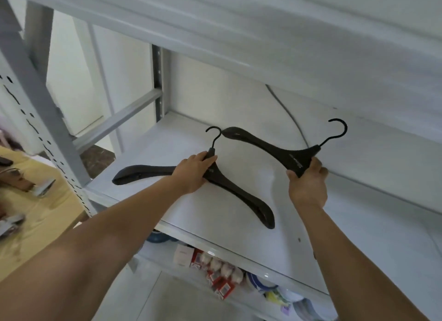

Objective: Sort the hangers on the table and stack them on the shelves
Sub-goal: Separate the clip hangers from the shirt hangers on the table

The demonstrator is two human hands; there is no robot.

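storeroom, grey slotted metal shelving (pixel 43 120), packaged goods (pixel 215 268) stacked below

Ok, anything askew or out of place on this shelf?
Nothing damaged or spilled. The left hand grips the left hanger, the right hand the right hanger; they are angled differently over the shelf, not stacked.

The left hanger (pixel 239 196) and the right hanger (pixel 263 145) are dark brown with a matt, faintly textured finish; whether wood or plastic cannot be told. Their hooks (pixel 345 129) look like thin black-coated metal. The shelf (pixel 215 220) is a smooth white board with a soft sheen, and its post (pixel 40 120) is grey painted metal. The desk (pixel 55 208) has a matt yellowish top.
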